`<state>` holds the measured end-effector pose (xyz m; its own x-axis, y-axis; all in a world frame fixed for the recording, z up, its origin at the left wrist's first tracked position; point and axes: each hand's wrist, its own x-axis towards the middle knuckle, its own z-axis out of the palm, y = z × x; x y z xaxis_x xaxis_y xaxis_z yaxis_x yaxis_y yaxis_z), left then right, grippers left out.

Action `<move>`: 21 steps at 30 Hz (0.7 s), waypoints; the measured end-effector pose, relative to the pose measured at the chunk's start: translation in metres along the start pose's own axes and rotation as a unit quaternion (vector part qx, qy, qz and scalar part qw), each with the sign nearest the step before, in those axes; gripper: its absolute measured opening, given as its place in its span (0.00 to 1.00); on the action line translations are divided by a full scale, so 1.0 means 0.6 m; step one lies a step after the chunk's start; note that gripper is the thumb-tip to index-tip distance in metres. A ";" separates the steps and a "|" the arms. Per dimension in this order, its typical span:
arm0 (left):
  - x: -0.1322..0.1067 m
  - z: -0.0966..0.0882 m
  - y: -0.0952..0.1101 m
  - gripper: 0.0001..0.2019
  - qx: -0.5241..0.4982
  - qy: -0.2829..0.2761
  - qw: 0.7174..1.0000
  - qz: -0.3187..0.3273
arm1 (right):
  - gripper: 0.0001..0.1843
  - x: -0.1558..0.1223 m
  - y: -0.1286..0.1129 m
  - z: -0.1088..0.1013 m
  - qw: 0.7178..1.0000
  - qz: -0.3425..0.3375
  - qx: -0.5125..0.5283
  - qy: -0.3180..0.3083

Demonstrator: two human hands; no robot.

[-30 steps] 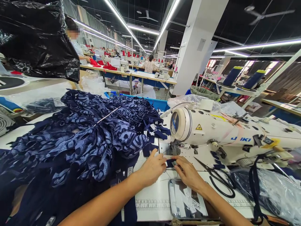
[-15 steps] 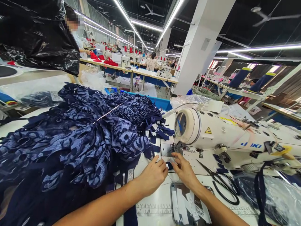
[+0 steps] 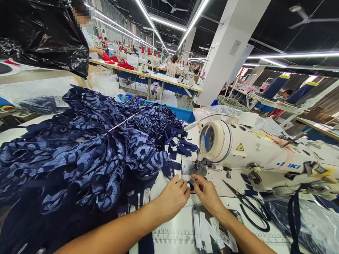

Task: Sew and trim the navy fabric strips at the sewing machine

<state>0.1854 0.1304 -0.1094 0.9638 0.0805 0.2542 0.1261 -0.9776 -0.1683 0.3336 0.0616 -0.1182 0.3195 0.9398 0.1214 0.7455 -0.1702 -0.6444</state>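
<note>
My left hand [image 3: 173,196] and my right hand [image 3: 208,193] meet on the white sewing table, just in front of the needle [image 3: 197,168] of a white sewing machine [image 3: 254,153]. Between their fingertips both hands pinch a small dark blue fabric piece [image 3: 192,183] with a light label on it. A large heap of navy patterned fabric [image 3: 87,151] lies immediately left of my left hand.
Black scissors [image 3: 249,204] lie to the right of my right hand. A metal tray of labels [image 3: 212,233] sits under my right wrist. Clear plastic bags [image 3: 304,218] are at the right. A black plastic bag [image 3: 45,35] hangs at upper left. Other people work at distant tables.
Both hands have slid forward with the small piece, closer to the needle. The view has shifted slightly.
</note>
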 end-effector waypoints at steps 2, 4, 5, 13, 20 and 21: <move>0.000 -0.001 0.001 0.10 0.002 -0.006 1.000 -0.001 | 0.21 0.000 0.001 0.000 1.000 -0.008 -0.011 -0.001; -0.001 -0.002 0.002 0.11 0.000 -0.012 1.000 -0.002 | 0.21 -0.001 0.002 0.002 1.000 -0.013 -0.025 0.000; -0.001 -0.002 0.002 0.11 -0.001 -0.013 1.000 -0.001 | 0.21 -0.001 0.003 0.002 0.999 -0.014 -0.032 0.000; 0.002 -0.001 0.003 0.10 -0.006 -0.013 1.000 -0.005 | 0.21 -0.012 0.002 0.006 0.996 -0.060 -0.059 0.017; 0.003 -0.002 0.009 0.11 -0.006 -0.027 1.000 -0.010 | 0.22 -0.019 0.004 0.005 0.991 -0.105 -0.087 0.009; 0.002 -0.002 0.010 0.11 -0.004 -0.025 1.000 -0.012 | 0.22 -0.020 0.004 0.004 0.990 -0.106 -0.093 0.009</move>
<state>0.1873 0.1243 -0.1090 0.9711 0.1127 0.2103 0.1469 -0.9770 -0.1548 0.3302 0.0508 -0.1233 0.1524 0.9554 0.2530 0.8915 -0.0223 -0.4525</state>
